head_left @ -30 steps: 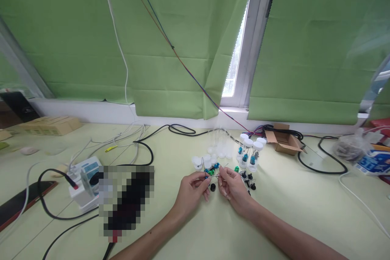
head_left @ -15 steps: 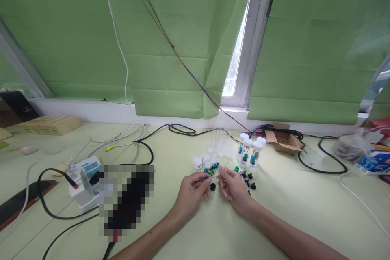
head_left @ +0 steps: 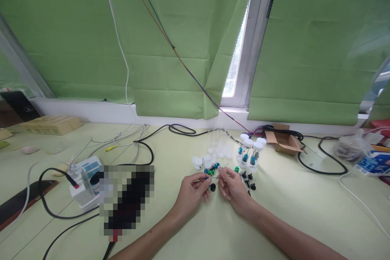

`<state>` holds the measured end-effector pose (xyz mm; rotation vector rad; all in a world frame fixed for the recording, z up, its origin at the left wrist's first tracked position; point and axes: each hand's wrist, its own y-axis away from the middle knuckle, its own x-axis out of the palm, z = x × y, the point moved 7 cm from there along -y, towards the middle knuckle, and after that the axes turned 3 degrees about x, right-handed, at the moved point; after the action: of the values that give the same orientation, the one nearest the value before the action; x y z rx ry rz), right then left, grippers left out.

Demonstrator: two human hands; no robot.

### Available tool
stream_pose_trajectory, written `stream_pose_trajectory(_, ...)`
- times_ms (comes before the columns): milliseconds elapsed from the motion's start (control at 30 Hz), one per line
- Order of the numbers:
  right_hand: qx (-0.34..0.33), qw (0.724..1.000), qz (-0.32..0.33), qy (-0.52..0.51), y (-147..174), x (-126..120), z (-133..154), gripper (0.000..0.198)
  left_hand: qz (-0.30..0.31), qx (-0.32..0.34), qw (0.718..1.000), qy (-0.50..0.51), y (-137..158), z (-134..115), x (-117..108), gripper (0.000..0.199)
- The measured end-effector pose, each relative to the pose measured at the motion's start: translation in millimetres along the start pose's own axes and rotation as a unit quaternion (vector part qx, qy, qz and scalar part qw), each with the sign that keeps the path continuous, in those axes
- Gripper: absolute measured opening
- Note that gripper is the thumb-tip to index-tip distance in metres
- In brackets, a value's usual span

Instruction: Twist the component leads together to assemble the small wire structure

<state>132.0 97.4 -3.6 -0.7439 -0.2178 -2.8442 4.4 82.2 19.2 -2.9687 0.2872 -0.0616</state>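
My left hand is closed in a pinch on a small blue part. A thin metal rod runs from it across the gap to my right hand, whose fingertips pinch its other end. Just behind the fingers lie more blue pieces and green pieces with thin pins. A black round knob-like piece sits between the hands, and several black pieces are scattered right of my right hand. Beyond it is a lone green piece.
Clear tubes with white caps stand upright behind my right hand, blue pieces inside. Empty clear tubes and loose white caps are to their left. An open cardboard box, black cables and a power strip surround the area.
Both hands keep almost the same position and the same pinch on the small blue part and rod. Only a very slight shift of the view shows.
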Motion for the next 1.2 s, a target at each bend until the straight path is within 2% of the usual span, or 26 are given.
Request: stream_pose_trajectory(1200,0.018,1.0,0.003,-0.013,-1.1,-2.4,-3.0,0.046,0.01,-0.006,0.999,-0.032,0.8,5.3,0.9,0.026)
